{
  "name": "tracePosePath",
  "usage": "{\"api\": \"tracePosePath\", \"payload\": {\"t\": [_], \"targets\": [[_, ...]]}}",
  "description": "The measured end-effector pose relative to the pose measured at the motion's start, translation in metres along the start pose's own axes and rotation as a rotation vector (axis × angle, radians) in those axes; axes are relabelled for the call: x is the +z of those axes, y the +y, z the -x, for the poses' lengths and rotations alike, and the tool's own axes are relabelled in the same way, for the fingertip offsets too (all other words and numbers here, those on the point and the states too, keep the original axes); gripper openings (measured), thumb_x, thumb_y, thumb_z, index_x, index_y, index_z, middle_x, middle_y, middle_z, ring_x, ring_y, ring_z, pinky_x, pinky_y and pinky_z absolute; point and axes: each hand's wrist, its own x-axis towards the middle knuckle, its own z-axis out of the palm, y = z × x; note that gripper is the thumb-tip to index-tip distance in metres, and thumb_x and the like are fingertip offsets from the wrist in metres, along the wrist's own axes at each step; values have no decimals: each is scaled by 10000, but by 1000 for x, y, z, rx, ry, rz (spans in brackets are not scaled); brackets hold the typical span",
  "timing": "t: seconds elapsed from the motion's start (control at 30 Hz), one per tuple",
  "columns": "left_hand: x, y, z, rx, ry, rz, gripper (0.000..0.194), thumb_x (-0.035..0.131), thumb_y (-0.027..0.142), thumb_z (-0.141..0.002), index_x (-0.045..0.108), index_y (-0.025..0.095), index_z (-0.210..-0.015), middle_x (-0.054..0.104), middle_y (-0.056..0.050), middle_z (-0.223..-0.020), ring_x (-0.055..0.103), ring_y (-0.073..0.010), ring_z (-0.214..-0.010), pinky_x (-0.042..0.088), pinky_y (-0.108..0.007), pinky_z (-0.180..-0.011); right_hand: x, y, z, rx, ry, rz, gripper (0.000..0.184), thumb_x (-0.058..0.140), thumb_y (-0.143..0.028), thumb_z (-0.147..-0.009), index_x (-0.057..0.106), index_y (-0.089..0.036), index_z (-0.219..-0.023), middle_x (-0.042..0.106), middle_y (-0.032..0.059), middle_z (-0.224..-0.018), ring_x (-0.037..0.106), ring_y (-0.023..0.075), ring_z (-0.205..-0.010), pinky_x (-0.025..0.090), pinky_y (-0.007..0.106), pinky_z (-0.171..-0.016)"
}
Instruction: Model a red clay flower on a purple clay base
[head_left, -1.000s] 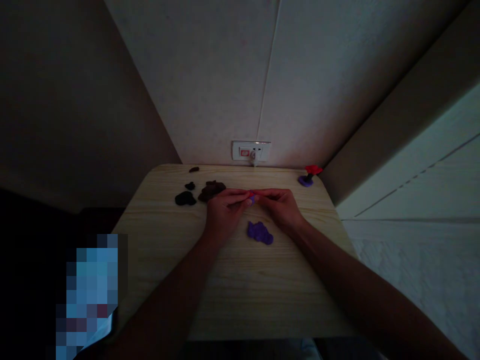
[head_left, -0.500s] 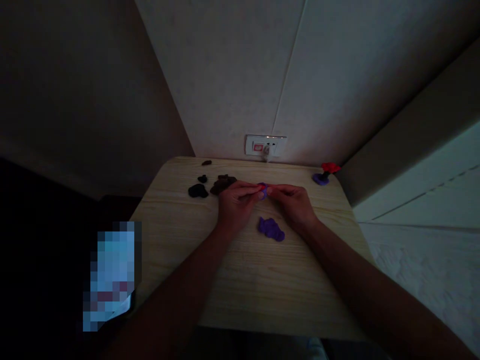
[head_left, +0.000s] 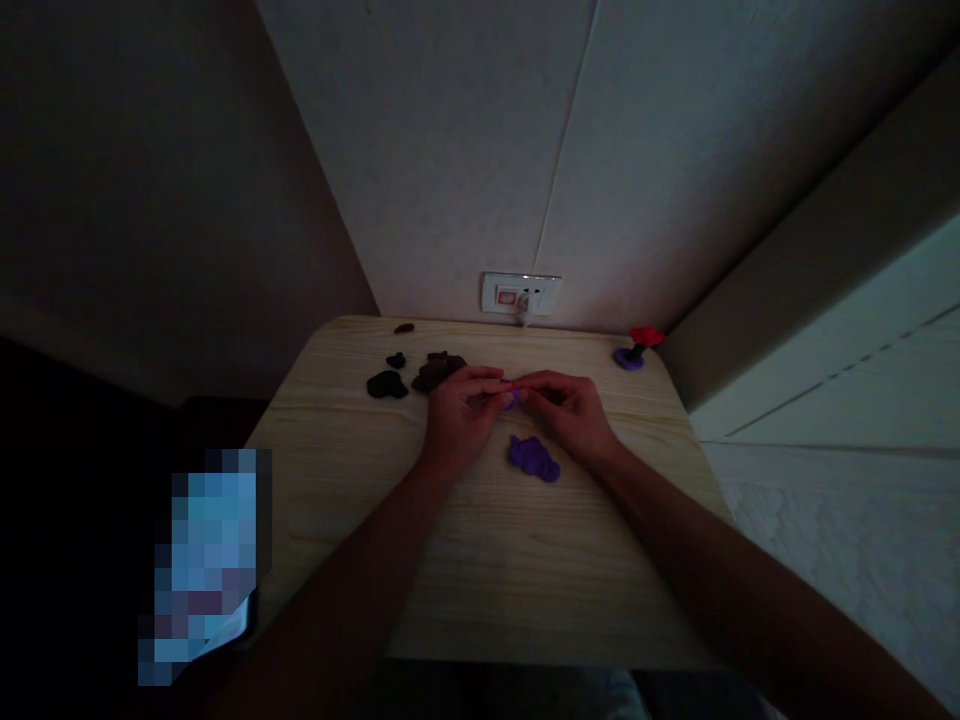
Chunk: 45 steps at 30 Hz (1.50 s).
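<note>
Between my fingertips is a small purple piece of modelling clay, largely covered by the fingers. My left hand pinches it from the left, and my right hand pinches it from the right. Red showed on the piece a moment ago; now fingers hide most of that. A flattened, lumpy purple clay mass lies on the table just below the hands. Beyond my left hand sits a brown clay lump, partly covered by its fingers.
Left on the wooden table are a black clay lump, a smaller black bit and a brown bit. A red-topped clay figure stands on a purple base at the back right. Behind is a wall socket. A lit, pixelated screen is at lower left.
The camera view has shifted slightly. Both hands keep pinching the clay piece while the fingers shift around it, and less red shows than before. The other lumps stay put on the table.
</note>
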Motion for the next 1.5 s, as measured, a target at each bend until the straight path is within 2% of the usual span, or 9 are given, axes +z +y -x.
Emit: {"api": "tracePosePath", "payload": {"t": [0.17,0.47,0.6,0.83,0.93,1.07,1.23,1.37,1.5], "targets": [[0,-2,0,-63,-26,59,70,789,196,-762,822,216,-820,794,-95,-1004,745,-226,-936,604,-421,-892,0,-3,2,-52,-27,80,199,798,-403,-811,833,-251,-935,802,57,-947,726,216,-891,565,360,-858],[0,-7,-1,-15,-60,-17,69,786,153,-760,815,210,-786,789,-89,-920,741,-211,-863,610,-381,-814,-3,0,2,-68,-56,121,121,823,-377,-800,848,-280,-867,803,65,-964,736,225,-892,574,371,-861],[-1,-7,-3,-33,-84,-55,95,774,123,-763,816,207,-777,798,-86,-891,747,-215,-838,610,-382,-802,-6,1,-1,-24,-76,97,147,851,-386,-762,841,-257,-831,804,58,-911,731,210,-836,567,351,-822],[-4,-3,-4,-78,-114,-2,69,810,204,-757,827,217,-823,812,-80,-927,766,-228,-858,629,-392,-823,-7,-3,-4,125,-61,-3,264,911,-375,-665,802,-211,-841,798,37,-830,728,178,-765,574,313,-777],[-3,-4,-4,-141,-95,45,173,838,238,-733,820,203,-901,809,-83,-957,769,-234,-868,635,-408,-852,-7,-2,-6,135,-40,-57,311,926,-367,-636,779,-213,-862,799,32,-856,737,174,-787,585,310,-792],[1,-6,-5,-210,-58,169,392,888,248,-659,778,186,-1030,777,-108,-1121,759,-249,-989,625,-431,-926,-7,3,-8,140,12,-77,365,921,-370,-633,781,-208,-929,805,43,-894,750,189,-850,595,339,-863],[2,-7,-6,-221,-30,231,435,875,179,-644,748,168,-1060,743,-134,-1197,729,-254,-1096,594,-446,-1000,-9,5,-8,140,37,-80,338,896,-350,-667,789,-216,-958,811,43,-933,757,193,-891,586,359,-927],[0,-7,-7,-273,-19,222,464,905,189,-613,756,160,-1051,777,-129,-1122,756,-253,-1010,614,-441,-954,-11,4,-7,125,47,-70,321,876,-336,-696,795,-226,-986,812,48,-985,756,199,-938,574,369,-965],[-2,-8,-8,-263,-32,178,312,901,252,-648,796,170,-930,813,-97,-940,774,-249,-858,629,-432,-872,-13,6,-6,87,26,-86,340,879,-314,-689,795,-239,-1009,802,44,-1036,747,203,-980,572,365,-969]]}}
